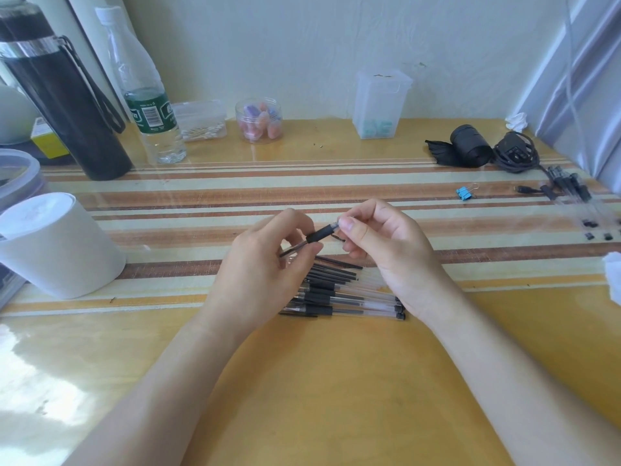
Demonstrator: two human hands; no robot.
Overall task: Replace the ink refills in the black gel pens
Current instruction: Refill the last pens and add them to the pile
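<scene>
Both hands hold one black gel pen (317, 236) above the table (336, 381). Left hand (265, 264) pinches the clear barrel end; right hand (379, 243) grips the tip end between thumb and forefinger. A pile of gel pens (342, 297) lies directly beneath, between the wrists. A blue binder clip (465, 193) sits well apart, right.

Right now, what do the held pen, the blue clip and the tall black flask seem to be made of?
Held pen: clear glossy plastic barrel, you see the dark refill through it; the black sleeve looks matte, perhaps rubber. Blue clip: painted metal with thin wire handles, probably steel. Black flask: matte dark body with a shiny silver band, likely coated metal, though plastic is possible.
</scene>
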